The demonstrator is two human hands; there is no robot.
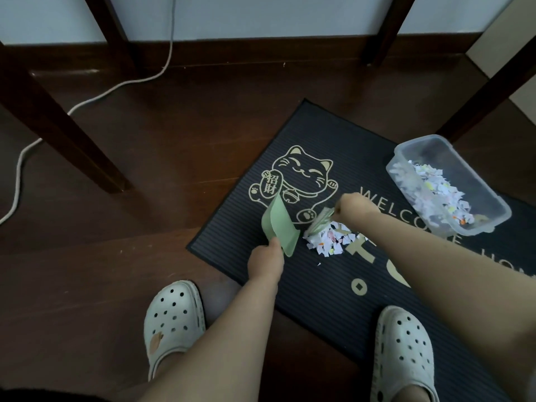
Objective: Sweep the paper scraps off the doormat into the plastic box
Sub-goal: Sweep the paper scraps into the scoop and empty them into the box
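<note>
A black doormat [243, 216] with a gold cat and "WELCOME" lettering lies on the dark wood floor. A small heap of white and coloured paper scraps [327, 240] sits near its middle. My left hand [266, 258] grips a light green dustpan [280, 227], tilted on edge just left of the heap. My right hand [355, 206] holds a small green brush [320, 220] whose bristles touch the heap's upper left side. A clear plastic box [412, 149], partly filled with scraps, stands at the mat's right edge.
Dark wooden furniture legs [66, 140] stand to the left, behind and to the right [490, 94]. A white cable [87, 101] runs across the floor at left. My feet in white clogs [174, 317] rest at the mat's near edge.
</note>
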